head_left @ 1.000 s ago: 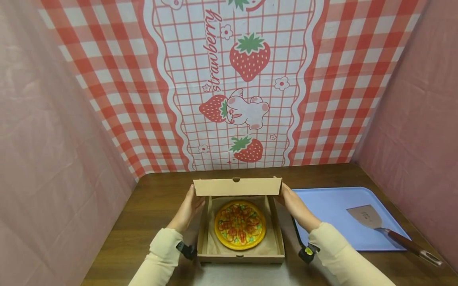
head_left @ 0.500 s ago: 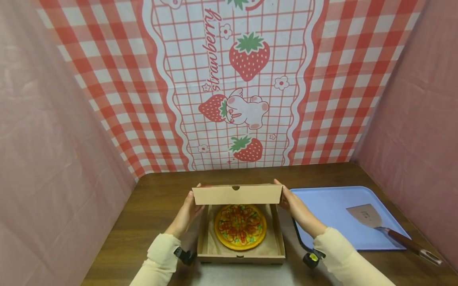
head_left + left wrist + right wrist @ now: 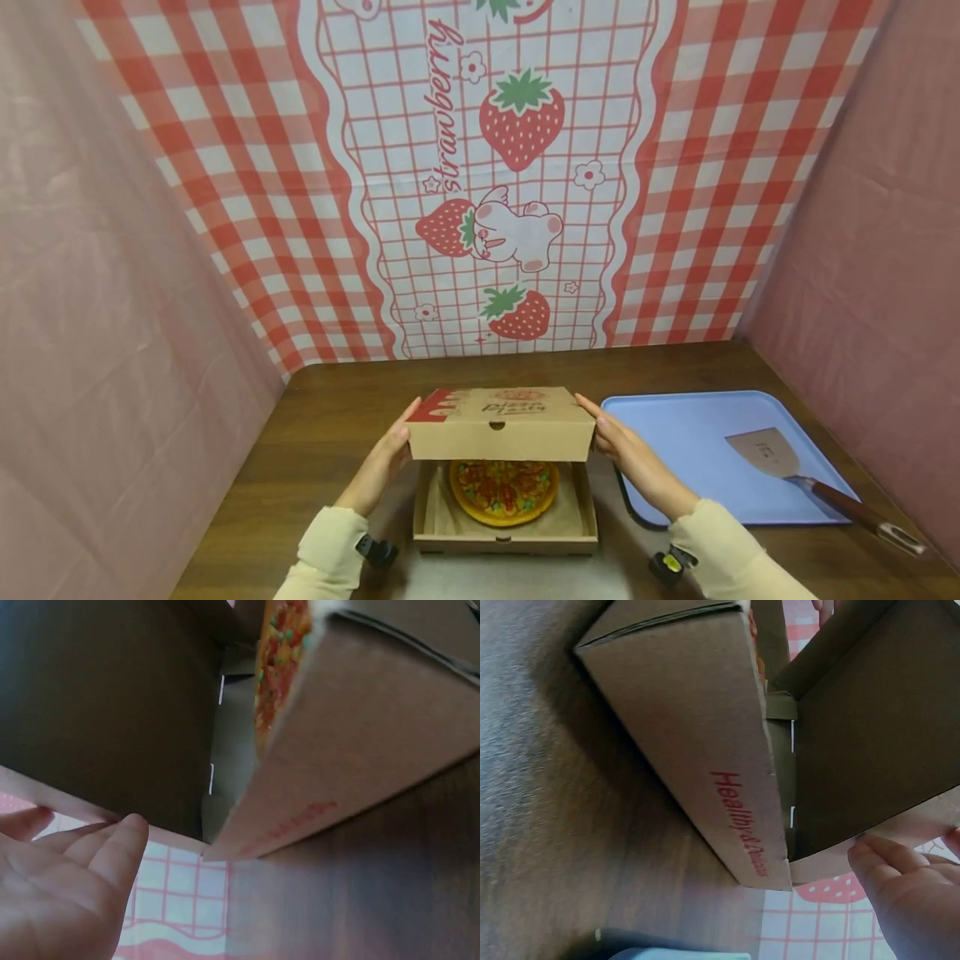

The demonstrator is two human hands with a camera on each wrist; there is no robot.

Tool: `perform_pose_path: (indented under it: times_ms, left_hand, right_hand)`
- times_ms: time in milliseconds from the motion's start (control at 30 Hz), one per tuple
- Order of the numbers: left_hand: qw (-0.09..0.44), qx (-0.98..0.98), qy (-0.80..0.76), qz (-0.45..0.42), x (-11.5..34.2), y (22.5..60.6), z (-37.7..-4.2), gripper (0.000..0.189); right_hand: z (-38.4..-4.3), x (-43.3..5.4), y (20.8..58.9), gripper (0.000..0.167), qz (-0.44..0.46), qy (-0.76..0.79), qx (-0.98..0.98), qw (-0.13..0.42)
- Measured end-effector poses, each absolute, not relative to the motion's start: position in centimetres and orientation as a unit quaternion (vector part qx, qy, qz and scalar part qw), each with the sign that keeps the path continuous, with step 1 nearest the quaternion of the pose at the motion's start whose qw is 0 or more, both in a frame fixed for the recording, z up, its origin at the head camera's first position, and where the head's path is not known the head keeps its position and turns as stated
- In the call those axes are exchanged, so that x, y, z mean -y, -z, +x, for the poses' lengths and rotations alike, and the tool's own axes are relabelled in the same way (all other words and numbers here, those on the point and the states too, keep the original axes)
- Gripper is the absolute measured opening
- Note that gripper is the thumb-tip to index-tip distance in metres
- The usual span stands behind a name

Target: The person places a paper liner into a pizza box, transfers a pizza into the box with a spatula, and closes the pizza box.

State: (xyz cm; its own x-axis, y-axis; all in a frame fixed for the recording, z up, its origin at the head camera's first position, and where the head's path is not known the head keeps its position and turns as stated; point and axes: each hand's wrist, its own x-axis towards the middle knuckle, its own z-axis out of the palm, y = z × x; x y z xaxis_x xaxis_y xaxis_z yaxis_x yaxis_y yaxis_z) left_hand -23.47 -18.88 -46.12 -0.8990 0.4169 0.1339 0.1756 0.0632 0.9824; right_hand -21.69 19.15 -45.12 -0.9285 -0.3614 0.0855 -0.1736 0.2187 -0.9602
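Observation:
A cardboard pizza box (image 3: 506,545) stands with its lid (image 3: 498,440) tilted partway down over a round pizza (image 3: 504,500) with a yellow crust. My left hand (image 3: 382,467) touches the lid's left side; in the left wrist view, the fingers of that hand (image 3: 82,877) lie nearly straight along the side flap's edge. On the opposite side, my right hand (image 3: 633,454) presses the lid's right flap, and the right wrist view has its fingertips (image 3: 870,851) at that edge. The lid hides the rear part of the pizza.
To the right lies a blue tray (image 3: 675,467), bearing a pizza spatula (image 3: 765,452) whose brown handle sticks out past the tray's corner. A wooden table (image 3: 285,483) is underneath. Checked strawberry cloth (image 3: 525,208) hangs behind, with pink fabric on both sides.
The lid has swung down and toward me, showing its printed top and covering more of the pizza. Both hands have moved with it. The tray and spatula stay in place.

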Motion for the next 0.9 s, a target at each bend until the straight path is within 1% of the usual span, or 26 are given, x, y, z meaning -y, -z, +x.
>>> perform_pose_path:
  times_ms: [133, 200, 267, 333, 400, 500, 633, 767, 900]
  left_hand:
    - [0.08, -0.764, -0.607, 0.205, 19.4, 46.6, -23.2, 0.062]
    - [0.079, -0.778, -0.59, 0.202, 19.6, 46.8, -23.0, 0.068]
    - [0.082, -0.784, -0.581, 0.203, 19.7, 46.9, -22.8, 0.076]
    - [0.093, -0.783, -0.581, 0.202, 19.7, 47.1, -22.7, 0.083]
    - [0.103, -0.786, -0.578, 0.195, 19.6, 47.4, -22.5, 0.088]
    - [0.114, -0.785, -0.579, 0.188, 19.5, 47.7, -22.2, 0.095]
    - [0.122, -0.781, -0.585, 0.181, 19.2, 47.9, -21.7, 0.101]
    - [0.121, -0.779, -0.59, 0.175, 19.1, 48.3, -21.4, 0.106]
    - [0.115, -0.786, -0.581, 0.176, 19.1, 48.7, -21.2, 0.11]
  right_hand:
    - [-21.3, -19.6, 45.8, 0.054, -0.2, 0.581, -0.785, 0.078]
    - [-21.2, -19.8, 46.1, 0.061, -0.208, 0.558, -0.8, 0.075]
    - [-21.1, -19.8, 46.4, 0.071, -0.213, 0.543, -0.809, 0.076]
    - [-21.0, -19.7, 46.7, 0.081, -0.215, 0.527, -0.819, 0.077]
    - [-20.8, -19.6, 47.1, 0.088, -0.213, 0.515, -0.827, 0.076]
    - [-20.7, -19.6, 47.5, 0.091, -0.21, 0.505, -0.834, 0.067]
    - [-20.6, -19.8, 47.9, 0.09, -0.219, 0.526, -0.82, 0.059]
    - [-20.5, -20.1, 48.2, 0.09, -0.227, 0.524, -0.82, 0.05]
    - [-20.3, -20.2, 48.4, 0.095, -0.213, 0.48, -0.85, 0.048]
